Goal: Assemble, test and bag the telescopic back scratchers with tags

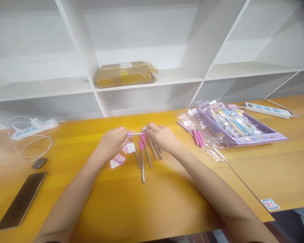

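Note:
My left hand (pixel 114 141) is closed on the light purple end of a thin metal back scratcher (pixel 138 134). My right hand (pixel 162 135) pinches the other end, so the rod lies level between both hands; its tip is hidden by my fingers. Below the hands, several metal rods with pink hand-shaped heads (pixel 141 145) are fanned out on the table, handles toward me. A silver claw-shaped head (pixel 144 128) shows beside my right fingers. Small pink and white cards (pixel 119 159) lie under and near my left hand, along with a white tag (pixel 131 147).
Pink foam tubes (pixel 198 138) and a purple stick (pixel 183 126) lie right, beside clear plastic wrappers (pixel 212 148) and a purple box (pixel 258 138) of bagged items. A phone (pixel 21 200), black earbud case (pixel 39 163) and power strip (pixel 35 129) sit left. A taped carton (pixel 124 76) rests on the shelf.

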`<state>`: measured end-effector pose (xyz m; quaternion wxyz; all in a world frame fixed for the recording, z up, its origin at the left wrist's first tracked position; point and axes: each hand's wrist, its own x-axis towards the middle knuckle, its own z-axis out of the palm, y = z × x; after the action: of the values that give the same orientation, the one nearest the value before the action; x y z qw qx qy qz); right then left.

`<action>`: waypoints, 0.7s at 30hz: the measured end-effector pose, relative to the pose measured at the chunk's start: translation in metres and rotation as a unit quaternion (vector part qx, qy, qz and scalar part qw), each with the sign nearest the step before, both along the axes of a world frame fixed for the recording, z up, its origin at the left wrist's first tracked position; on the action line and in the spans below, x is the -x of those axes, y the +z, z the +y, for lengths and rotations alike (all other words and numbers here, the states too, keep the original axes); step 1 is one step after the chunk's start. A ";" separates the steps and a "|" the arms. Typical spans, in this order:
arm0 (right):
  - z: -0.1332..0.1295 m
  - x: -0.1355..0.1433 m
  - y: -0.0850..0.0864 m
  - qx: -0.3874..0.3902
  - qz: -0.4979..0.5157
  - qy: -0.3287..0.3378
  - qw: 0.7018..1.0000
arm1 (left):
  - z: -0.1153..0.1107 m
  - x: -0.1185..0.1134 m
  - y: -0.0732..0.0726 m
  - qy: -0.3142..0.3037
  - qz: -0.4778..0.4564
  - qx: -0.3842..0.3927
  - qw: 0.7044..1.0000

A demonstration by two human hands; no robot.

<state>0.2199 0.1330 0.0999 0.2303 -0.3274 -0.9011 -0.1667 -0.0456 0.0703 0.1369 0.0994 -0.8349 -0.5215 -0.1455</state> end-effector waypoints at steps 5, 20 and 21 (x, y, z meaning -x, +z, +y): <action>-0.005 0.003 0.003 0.002 0.013 0.027 1.000 | -0.002 -0.008 0.000 0.012 0.008 -0.010 1.000; -0.016 0.009 0.008 -0.003 0.025 0.066 0.997 | -0.003 -0.018 0.001 0.047 0.024 -0.032 0.998; -0.016 0.009 0.008 -0.001 0.028 0.071 0.997 | -0.002 -0.018 0.000 0.048 0.025 -0.042 0.998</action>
<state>0.2107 0.1172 0.1079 0.2666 -0.2669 -0.9152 -0.1416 -0.0275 0.0680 0.1368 0.1537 -0.8072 -0.5521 -0.1416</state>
